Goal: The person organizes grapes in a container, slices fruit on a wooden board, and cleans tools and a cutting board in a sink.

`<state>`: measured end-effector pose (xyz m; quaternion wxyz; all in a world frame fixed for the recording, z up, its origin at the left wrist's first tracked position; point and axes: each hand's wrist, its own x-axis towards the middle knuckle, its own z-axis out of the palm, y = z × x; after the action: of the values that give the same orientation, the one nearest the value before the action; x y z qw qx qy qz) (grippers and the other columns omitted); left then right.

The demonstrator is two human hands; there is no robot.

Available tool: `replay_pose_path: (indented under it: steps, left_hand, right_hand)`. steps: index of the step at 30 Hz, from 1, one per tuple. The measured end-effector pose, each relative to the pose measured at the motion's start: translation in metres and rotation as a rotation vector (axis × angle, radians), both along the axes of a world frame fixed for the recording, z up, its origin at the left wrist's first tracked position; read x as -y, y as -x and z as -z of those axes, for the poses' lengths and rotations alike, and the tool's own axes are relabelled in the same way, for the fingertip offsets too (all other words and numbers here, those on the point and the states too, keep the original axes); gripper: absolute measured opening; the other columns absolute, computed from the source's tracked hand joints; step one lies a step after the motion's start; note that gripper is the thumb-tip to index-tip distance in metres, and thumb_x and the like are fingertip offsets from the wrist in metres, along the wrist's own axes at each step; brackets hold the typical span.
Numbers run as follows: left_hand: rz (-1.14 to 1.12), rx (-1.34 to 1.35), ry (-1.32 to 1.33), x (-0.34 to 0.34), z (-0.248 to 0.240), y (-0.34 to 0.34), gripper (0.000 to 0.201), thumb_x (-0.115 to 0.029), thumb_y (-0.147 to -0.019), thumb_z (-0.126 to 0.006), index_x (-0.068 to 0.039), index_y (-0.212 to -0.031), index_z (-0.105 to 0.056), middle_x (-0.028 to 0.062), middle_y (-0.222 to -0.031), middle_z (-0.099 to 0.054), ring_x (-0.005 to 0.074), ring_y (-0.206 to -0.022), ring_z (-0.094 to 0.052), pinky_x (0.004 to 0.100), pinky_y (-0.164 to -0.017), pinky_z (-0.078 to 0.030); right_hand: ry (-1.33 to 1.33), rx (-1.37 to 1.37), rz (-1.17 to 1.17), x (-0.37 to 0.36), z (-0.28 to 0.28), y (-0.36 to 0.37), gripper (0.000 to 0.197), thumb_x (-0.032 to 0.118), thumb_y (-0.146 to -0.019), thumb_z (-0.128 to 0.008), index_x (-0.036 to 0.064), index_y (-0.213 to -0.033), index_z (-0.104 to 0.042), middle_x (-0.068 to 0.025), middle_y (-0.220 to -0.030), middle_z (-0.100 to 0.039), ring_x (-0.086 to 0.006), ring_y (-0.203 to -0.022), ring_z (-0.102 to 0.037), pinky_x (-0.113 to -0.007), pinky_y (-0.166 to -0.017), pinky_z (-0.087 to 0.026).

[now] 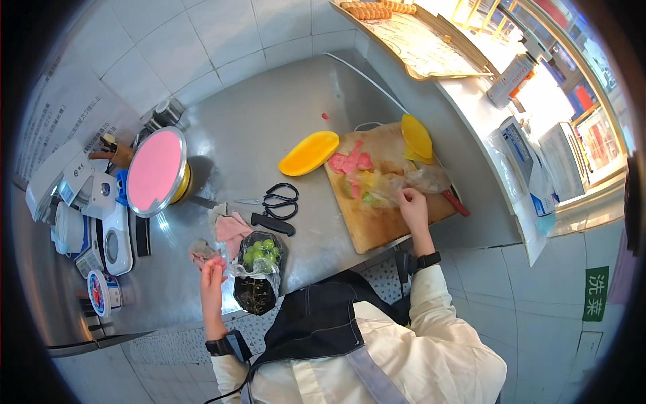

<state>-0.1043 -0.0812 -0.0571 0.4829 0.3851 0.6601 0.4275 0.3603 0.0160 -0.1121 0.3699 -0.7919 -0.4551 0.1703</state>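
Both hands point(212, 271) point(414, 205) well apart

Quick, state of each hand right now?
Left hand: at the pink-and-grey cloth; grip can't be told.
Right hand: closed, apparently pinching clear plastic.

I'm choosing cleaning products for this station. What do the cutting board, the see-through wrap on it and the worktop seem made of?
Cutting board: probably wood, matte, judging by its mottled tan surface.
See-through wrap: likely thin plastic, glossy, since it crumples and shows colours through.
Worktop: looks like metal, perhaps stainless steel, satin grey with soft bright reflections.
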Motion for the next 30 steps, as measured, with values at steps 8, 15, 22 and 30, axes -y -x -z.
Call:
replay_pose_path:
  steps: [8, 15, 22, 30]
  left_hand:
    - [0.409, 0.047, -0.194, -0.048, -0.029, -0.074, 0.021, -0.009, -0.088, -0.047, 0.000, -0.107, -0.049, 0.0062, -0.097, -0.056, 0.0123, -0.090, -0.052, 0.0254, -0.082, -0.041]
    - [0.558, -0.002, -0.096, -0.061, -0.028, -0.094, 0.020, -0.010, -0.088, -0.045, -0.002, -0.106, -0.050, 0.0049, -0.097, -0.056, 0.0124, -0.089, -0.053, 0.0245, -0.078, -0.041]
    - [0.631, 0.034, -0.083, -0.085, -0.049, -0.127, 0.021, -0.011, -0.088, -0.046, -0.002, -0.107, -0.049, 0.0061, -0.099, -0.056, 0.0124, -0.090, -0.054, 0.0248, -0.078, -0.042]
    - [0.946, -0.074, -0.234, -0.094, -0.073, -0.204, 0.032, -0.014, -0.079, -0.060, -0.002, -0.106, -0.049, 0.0075, -0.097, -0.056, 0.0137, -0.090, -0.054, 0.0275, -0.077, -0.044]
  right_hand:
    - [0.036, 0.058, -0.438, 0.043, -0.025, 0.021, 0.019, 0.021, -0.076, -0.055, 0.0021, -0.075, -0.057, -0.0140, -0.070, -0.058, -0.0319, -0.069, -0.055, -0.037, -0.062, -0.044]
    - [-0.360, 0.044, 0.189, 0.038, 0.000, -0.064, 0.028, 0.028, -0.079, -0.056, 0.0026, -0.091, -0.053, -0.0134, -0.082, -0.055, -0.0271, -0.079, -0.052, -0.037, -0.070, -0.041]
    - [-0.017, -0.118, 0.019, -0.021, 0.004, -0.110, 0.020, 0.018, -0.077, -0.060, 0.0009, -0.085, -0.052, -0.0072, -0.068, -0.053, -0.0181, -0.060, -0.050, -0.030, -0.058, -0.041]
    - [-0.605, -0.005, -0.333, 0.028, -0.096, 0.048, 0.011, 0.000, -0.075, -0.056, -0.0004, -0.086, -0.051, -0.0123, -0.084, -0.058, -0.0244, -0.075, -0.057, -0.032, -0.069, -0.045]
